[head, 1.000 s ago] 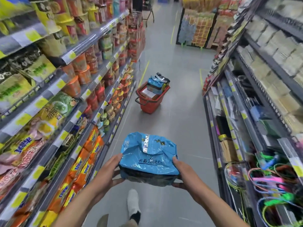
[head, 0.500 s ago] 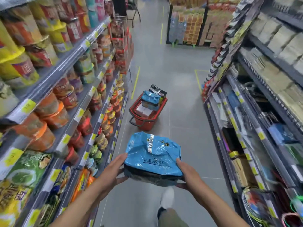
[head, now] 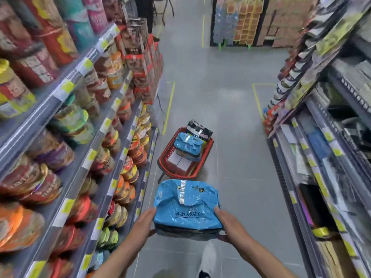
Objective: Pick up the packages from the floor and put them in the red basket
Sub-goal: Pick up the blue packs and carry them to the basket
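I carry a blue plastic package (head: pixel 186 205) with a dark underside in front of me, above the aisle floor. My left hand (head: pixel 143 224) grips its left side, thumb underneath. My right hand (head: pixel 227 224) grips its right side. Just beyond the package stands the red basket (head: pixel 206 155) on the floor. Inside it lie a second blue package (head: pixel 188 144), a black package (head: pixel 198 128) and white boxes (head: pixel 179 161).
Shelves of instant noodle cups (head: pixel 128 165) line the left of the aisle. Shelves of hanging goods (head: pixel 321 157) line the right. Grey floor (head: pixel 230 109) with yellow tape lines stretches ahead to a far display rack (head: pixel 241 21). My shoe (head: pixel 207 259) shows below.
I have walked forward down the aisle with the blue package held in both hands. The red basket now lies much closer, just past the package.
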Action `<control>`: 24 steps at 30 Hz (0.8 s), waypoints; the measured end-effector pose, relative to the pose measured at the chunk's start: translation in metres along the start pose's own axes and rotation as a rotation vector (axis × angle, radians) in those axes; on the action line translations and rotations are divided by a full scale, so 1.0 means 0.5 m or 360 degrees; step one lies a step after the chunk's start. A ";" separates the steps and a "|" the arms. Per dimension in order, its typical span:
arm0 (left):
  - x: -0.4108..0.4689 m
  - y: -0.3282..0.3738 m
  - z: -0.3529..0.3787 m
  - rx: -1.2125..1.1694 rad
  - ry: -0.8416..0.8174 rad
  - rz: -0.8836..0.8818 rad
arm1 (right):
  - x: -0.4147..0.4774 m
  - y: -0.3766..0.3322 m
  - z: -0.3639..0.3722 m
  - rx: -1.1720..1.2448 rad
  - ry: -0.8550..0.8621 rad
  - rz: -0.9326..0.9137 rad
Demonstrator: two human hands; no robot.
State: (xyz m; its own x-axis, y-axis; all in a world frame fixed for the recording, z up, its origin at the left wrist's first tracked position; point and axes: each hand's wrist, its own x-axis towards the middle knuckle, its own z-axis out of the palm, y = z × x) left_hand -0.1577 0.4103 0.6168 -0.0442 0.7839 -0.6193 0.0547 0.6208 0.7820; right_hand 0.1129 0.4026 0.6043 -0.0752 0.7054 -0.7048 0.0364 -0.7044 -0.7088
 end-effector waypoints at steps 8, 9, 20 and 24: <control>0.289 0.098 -0.017 0.0038 0.0102 -0.0121 | 0.249 -0.146 0.037 -0.0126 0.0109 0.0006; 0.323 0.114 -0.019 0.0029 0.0073 -0.0150 | 0.281 -0.157 0.043 -0.0163 0.0136 0.0007; 0.747 0.157 -0.080 0.0380 -0.0127 -0.0406 | 0.620 -0.220 0.104 -0.0294 0.0380 0.0247; 0.869 0.169 -0.065 0.0593 -0.0123 -0.0486 | 0.741 -0.217 0.119 -0.0251 0.0418 0.0345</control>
State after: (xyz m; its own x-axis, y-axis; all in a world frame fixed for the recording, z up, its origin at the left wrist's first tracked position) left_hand -0.2046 0.8031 0.4162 -0.0406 0.5551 -0.8308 0.4050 0.7693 0.4942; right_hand 0.0216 0.7358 0.4218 0.2085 0.5516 -0.8076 0.1782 -0.8334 -0.5232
